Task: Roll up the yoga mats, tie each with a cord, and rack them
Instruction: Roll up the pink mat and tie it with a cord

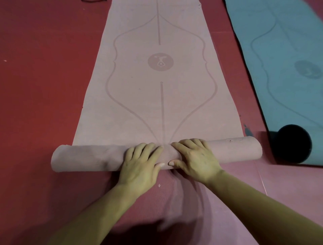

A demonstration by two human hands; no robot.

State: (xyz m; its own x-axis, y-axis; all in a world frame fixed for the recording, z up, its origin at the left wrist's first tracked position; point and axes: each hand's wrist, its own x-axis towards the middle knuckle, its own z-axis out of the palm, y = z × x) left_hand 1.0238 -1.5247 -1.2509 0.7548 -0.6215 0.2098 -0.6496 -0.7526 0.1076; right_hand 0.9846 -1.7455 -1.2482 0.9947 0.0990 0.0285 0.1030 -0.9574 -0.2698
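A pale pink yoga mat with a curved line pattern and a round logo lies stretched away from me on the red floor. Its near end is wound into a roll lying crosswise. My left hand and my right hand rest side by side on the middle of the roll. Their fingers lie over its top, and both thumbs press its near side. The thumbs almost touch each other.
A teal yoga mat lies flat at the right, its near end partly rolled with a dark core. Red floor matting surrounds both mats. A dark cord end shows at the top edge.
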